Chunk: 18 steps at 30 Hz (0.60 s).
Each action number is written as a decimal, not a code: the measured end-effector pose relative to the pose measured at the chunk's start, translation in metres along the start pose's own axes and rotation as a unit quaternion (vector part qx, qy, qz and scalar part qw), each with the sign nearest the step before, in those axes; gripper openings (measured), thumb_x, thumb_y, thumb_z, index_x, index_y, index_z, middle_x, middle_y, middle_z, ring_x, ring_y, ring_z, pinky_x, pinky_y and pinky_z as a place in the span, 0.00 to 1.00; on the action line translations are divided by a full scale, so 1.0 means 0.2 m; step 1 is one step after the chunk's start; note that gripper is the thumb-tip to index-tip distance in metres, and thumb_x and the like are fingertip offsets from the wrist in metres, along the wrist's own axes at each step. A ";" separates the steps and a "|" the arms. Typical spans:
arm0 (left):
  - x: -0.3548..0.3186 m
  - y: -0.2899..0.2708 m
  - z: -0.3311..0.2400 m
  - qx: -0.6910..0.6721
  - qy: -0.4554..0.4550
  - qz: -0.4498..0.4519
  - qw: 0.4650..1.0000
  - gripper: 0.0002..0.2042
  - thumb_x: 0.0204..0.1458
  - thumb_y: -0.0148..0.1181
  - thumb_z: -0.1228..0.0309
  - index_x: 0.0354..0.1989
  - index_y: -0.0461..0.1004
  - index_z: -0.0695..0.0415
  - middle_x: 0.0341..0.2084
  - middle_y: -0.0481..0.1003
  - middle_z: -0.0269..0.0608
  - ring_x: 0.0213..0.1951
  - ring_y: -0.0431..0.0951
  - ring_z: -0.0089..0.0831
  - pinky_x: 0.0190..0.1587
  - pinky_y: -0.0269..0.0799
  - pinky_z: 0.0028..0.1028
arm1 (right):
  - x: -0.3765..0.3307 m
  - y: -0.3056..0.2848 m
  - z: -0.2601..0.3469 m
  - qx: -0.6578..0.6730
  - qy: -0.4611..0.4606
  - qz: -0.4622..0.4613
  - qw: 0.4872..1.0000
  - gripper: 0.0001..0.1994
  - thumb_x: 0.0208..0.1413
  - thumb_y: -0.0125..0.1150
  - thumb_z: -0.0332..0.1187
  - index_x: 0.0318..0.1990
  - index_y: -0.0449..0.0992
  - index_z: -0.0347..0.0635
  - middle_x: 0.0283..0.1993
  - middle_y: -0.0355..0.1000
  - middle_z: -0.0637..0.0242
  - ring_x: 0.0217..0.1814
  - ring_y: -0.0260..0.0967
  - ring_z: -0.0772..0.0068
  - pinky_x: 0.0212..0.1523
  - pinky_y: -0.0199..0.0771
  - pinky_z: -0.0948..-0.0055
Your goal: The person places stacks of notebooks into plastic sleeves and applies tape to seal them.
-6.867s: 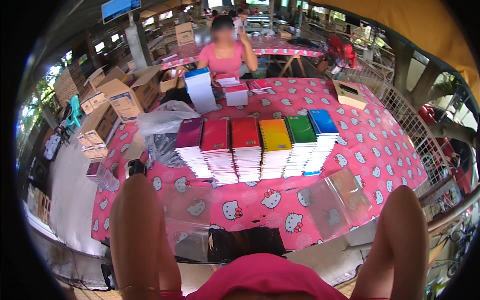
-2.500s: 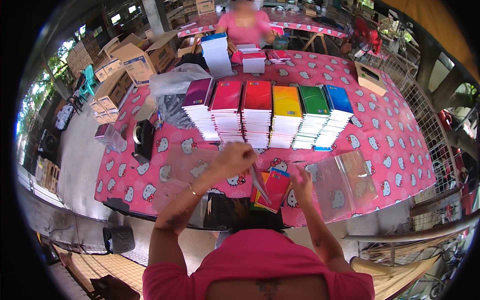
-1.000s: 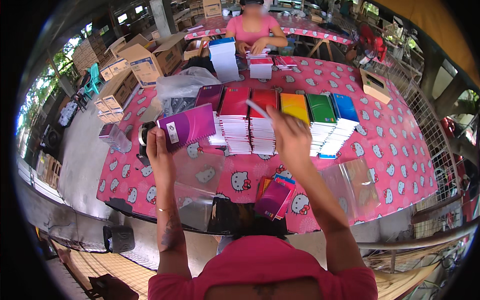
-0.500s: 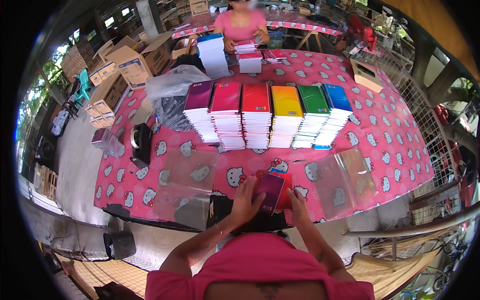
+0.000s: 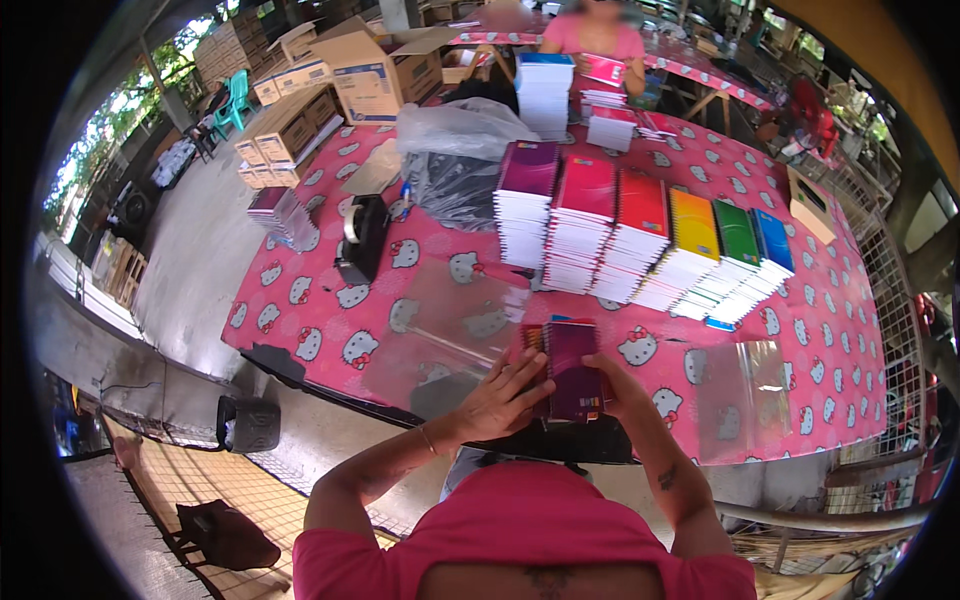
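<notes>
A small bundle of spiral notebooks [image 5: 574, 365] is upright in front of me at the table's near edge, a purple cover on top and slivers of other colours behind it. My left hand [image 5: 507, 395] presses flat fingers against its left side, and my right hand [image 5: 618, 385] grips its right side. Beyond them stand tall stacks of notebooks: purple [image 5: 528, 168], magenta [image 5: 585, 188], red [image 5: 642, 203], yellow [image 5: 694, 222], green [image 5: 737, 232] and blue [image 5: 772, 240]. Clear plastic sleeves lie either side of my hands, at the left [image 5: 440, 345] and right [image 5: 740, 410].
A black tape dispenser [image 5: 366, 240] and wrapped notebooks [image 5: 284, 215] sit on the left of the pink tablecloth. Behind are a grey plastic bag [image 5: 455, 180] and cardboard boxes [image 5: 368, 95]. Across the table, a person [image 5: 594, 40] holds a pink notebook. A cardboard tray [image 5: 810, 207] lies far right.
My view has swung left, shifting the table rightward in it. The fanned notebooks in my hands are now squared together, with purple covering the red one. The person opposite has raised a pink notebook.
</notes>
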<state>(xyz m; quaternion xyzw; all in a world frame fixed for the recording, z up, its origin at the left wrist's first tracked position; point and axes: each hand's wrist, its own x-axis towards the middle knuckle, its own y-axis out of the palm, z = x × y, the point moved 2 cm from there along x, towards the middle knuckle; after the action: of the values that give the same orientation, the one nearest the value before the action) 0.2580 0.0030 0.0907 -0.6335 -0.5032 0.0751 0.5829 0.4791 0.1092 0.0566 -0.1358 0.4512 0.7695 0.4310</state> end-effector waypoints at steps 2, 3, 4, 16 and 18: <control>-0.01 -0.15 0.09 -0.014 0.086 -0.026 0.996 0.39 0.42 0.70 0.71 0.65 0.59 0.54 0.67 0.58 0.56 0.69 0.58 0.56 0.71 0.48 0.55 | 0.13 0.15 -0.05 -0.037 0.027 0.065 0.997 0.26 0.52 0.68 0.40 0.57 0.70 0.39 0.50 0.76 0.58 0.50 0.77 0.64 0.49 0.81 0.61; -0.03 -0.22 0.13 -0.022 0.131 -0.038 0.990 0.39 0.42 0.72 0.70 0.64 0.59 0.55 0.66 0.59 0.57 0.68 0.58 0.58 0.70 0.49 0.56 | 0.16 0.21 -0.06 -0.040 -0.050 0.067 0.996 0.31 0.52 0.69 0.39 0.61 0.66 0.38 0.55 0.72 0.56 0.55 0.73 0.64 0.52 0.78 0.62; -0.06 -0.30 0.17 -0.093 0.065 -0.079 0.990 0.38 0.41 0.72 0.72 0.63 0.59 0.56 0.63 0.61 0.56 0.66 0.61 0.55 0.68 0.53 0.52 | 0.18 0.30 -0.07 -0.045 -0.123 0.072 0.989 0.35 0.51 0.71 0.39 0.65 0.62 0.38 0.60 0.68 0.54 0.60 0.70 0.65 0.56 0.75 0.63; -0.61 -0.23 0.75 -0.512 -0.298 -0.108 0.798 0.44 0.45 0.69 0.80 0.68 0.46 0.54 0.57 0.64 0.45 0.61 0.65 0.34 0.62 0.65 0.34 | 0.64 0.86 -0.56 -0.262 -0.450 0.033 0.853 0.53 0.41 0.82 0.32 0.72 0.48 0.43 0.61 0.61 0.59 0.65 0.62 0.64 0.65 0.65 0.62; -0.56 -0.29 0.72 -0.544 -0.293 -0.076 0.782 0.44 0.46 0.70 0.76 0.68 0.47 0.55 0.58 0.64 0.45 0.62 0.65 0.34 0.62 0.66 0.34 | 0.64 0.89 -0.57 -0.233 -0.452 0.009 0.861 0.55 0.39 0.83 0.33 0.72 0.48 0.44 0.61 0.61 0.60 0.66 0.61 0.64 0.65 0.65 0.62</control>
<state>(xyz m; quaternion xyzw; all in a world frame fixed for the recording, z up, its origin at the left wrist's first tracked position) 0.0747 0.0062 0.0380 -0.7529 -0.6533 -0.0739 -0.0305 0.2420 0.0461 0.0191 0.1350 0.0158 0.8328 0.5366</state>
